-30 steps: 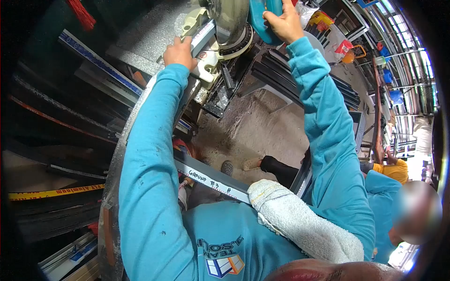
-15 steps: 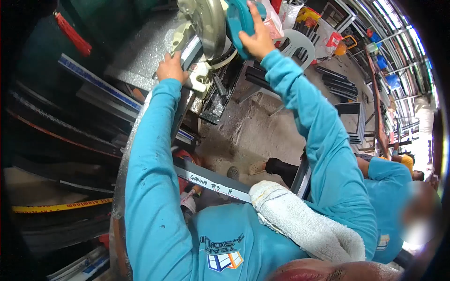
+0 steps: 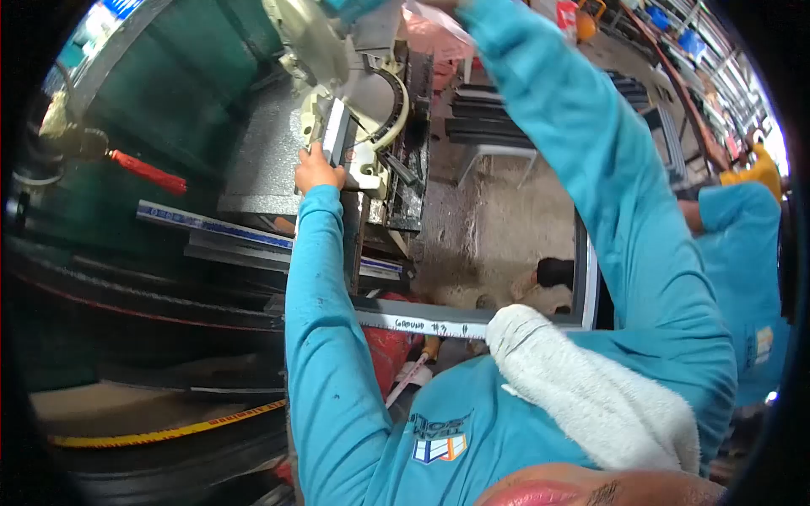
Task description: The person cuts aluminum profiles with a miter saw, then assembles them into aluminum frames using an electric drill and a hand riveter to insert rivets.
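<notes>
My left hand is closed on the near end of a short grey-and-white metal profile, which lies on the base of a miter saw. The saw's round blade guard stands raised above the profile. Part of the teal saw body shows at the top edge. Only a sliver of my right hand is in the frame beside it; its fingers are cut off from view.
A frame bar marked "GROUND #3 H" crosses in front of my chest. Long profiles lie at left. Dark profiles rest on a white plastic chair. A co-worker in a teal shirt is at right.
The saw head has risen, uncovering more of the base. My right hand has gone up with it, nearly out of frame. The view has shifted; my left hand stays on the profile.
</notes>
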Tool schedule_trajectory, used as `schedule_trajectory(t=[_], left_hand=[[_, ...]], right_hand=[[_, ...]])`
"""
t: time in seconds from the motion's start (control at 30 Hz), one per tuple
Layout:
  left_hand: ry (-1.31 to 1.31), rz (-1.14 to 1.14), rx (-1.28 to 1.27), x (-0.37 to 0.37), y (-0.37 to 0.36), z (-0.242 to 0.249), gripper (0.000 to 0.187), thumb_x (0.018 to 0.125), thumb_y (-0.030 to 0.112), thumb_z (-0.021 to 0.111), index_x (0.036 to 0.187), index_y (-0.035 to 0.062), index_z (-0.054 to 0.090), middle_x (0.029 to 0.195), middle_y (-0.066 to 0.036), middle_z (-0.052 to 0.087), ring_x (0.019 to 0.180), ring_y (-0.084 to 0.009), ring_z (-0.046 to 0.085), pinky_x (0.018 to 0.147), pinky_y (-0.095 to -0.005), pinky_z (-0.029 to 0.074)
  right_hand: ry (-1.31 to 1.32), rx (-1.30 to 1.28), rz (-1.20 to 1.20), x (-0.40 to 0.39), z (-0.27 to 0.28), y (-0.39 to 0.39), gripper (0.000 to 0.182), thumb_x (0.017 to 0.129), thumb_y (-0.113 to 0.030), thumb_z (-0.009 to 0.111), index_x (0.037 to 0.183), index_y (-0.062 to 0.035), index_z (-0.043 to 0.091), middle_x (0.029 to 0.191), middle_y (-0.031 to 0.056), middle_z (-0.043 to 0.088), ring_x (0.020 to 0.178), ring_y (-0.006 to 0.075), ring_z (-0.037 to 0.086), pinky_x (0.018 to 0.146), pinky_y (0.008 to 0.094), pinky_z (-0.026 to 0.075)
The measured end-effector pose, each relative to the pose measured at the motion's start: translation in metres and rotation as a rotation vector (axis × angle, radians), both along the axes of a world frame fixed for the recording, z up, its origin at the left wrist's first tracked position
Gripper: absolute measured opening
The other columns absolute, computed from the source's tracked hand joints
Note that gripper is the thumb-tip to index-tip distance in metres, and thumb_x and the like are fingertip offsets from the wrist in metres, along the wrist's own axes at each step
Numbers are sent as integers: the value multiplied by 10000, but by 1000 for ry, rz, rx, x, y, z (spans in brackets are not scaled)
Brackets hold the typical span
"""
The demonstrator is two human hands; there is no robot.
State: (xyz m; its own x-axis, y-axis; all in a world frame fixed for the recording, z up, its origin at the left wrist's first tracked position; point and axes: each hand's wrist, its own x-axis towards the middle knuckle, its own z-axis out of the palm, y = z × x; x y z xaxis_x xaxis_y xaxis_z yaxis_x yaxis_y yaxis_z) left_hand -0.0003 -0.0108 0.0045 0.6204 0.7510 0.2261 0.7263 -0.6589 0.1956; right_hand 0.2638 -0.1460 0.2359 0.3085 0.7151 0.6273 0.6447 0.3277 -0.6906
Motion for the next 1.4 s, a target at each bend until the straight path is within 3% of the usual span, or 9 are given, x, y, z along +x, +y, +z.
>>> schedule_trajectory(t=[0.07, 0.1, 0.27, 0.37, 0.43, 0.53, 0.83, 1.2, 1.4], left_hand=[[7, -5, 42, 0, 3, -5, 597, 636, 242, 787, 1173, 164, 539, 1142, -155, 531, 926, -396, 624, 791, -453, 540], [6, -5, 64, 2, 4, -6, 608, 636, 247, 786, 1185, 163, 537, 1142, -158, 532, 919, -398, 627, 783, -457, 541], [52, -14, 68, 1, 3, -4, 642, 634, 274, 786, 1212, 159, 530, 1151, -160, 537, 908, -393, 639, 784, -463, 541], [62, -15, 75, 1, 1, -3, 617, 632, 276, 782, 1185, 155, 537, 1138, -161, 543, 895, -391, 640, 780, -463, 539], [42, -38, 111, 1, 3, -7, 588, 628, 276, 778, 1153, 151, 542, 1108, -163, 561, 895, -385, 641, 781, -464, 534], [48, -44, 149, 2, 7, -13, 581, 627, 278, 777, 1140, 144, 541, 1083, -160, 574, 892, -389, 637, 793, -471, 524], [24, -111, 168, -14, 2, -18, 777, 634, 396, 810, 1226, 42, 453, 1171, -258, 507, 1072, -399, 550, 920, -469, 466], [-32, -102, 106, -74, -10, -39, 650, 674, 340, 762, 1119, -36, 476, 1079, -289, 573, 1032, -451, 546, 886, -479, 447], [-214, 21, -110, -103, -49, 30, 635, 670, 332, 767, 1123, -4, 475, 973, -285, 637, 934, -443, 616, 811, -456, 483]], right_hand=[[-395, -97, -283, -48, -42, -137, 493, 837, -187, 663, 1288, -44, 522, 1177, 107, 600, 1043, 161, 570, 904, 320, 470], [130, -162, -186, -95, -61, -191, 513, 852, -179, 642, 1327, -61, 488, 1268, 95, 542, 1152, 190, 521, 988, 340, 409], [-315, -550, -1095, -186, -203, -434, 625, 744, -214, 738, 1252, -4, 441, 1114, 215, 539, 1040, 365, 540, 903, 418, 430], [407, -793, -1141, -246, -260, -507, 633, 781, -244, 727, 1266, 15, 414, 1121, 170, 557, 972, 280, 562, 864, 393, 455], [1074, -598, -872, -259, -290, -508, 592, 820, -264, 695, 1263, 36, 441, 1096, 140, 585, 962, 232, 569, 852, 379, 467], [1466, -263, -496, -255, -281, -469, 377, 845, -272, 646, 1115, -19, 576, 857, 53, 630, 754, 154, 619, 680, 285, 512], [1138, -408, -552, -256, -310, -453, 240, 760, -223, 742, 796, -23, 616, 673, 54, 617, 603, 143, 615, 543, 276, 476], [1156, -358, -526, -276, -324, -491, 269, 743, -175, 748, 892, 2, 611, 726, 43, 626, 641, 123, 606, 614, 272, 501], [982, -345, -493, -272, -315, -501, 322, 733, -127, 749, 999, -24, 600, 844, 26, 618, 764, 112, 594, 704, 271, 495]])
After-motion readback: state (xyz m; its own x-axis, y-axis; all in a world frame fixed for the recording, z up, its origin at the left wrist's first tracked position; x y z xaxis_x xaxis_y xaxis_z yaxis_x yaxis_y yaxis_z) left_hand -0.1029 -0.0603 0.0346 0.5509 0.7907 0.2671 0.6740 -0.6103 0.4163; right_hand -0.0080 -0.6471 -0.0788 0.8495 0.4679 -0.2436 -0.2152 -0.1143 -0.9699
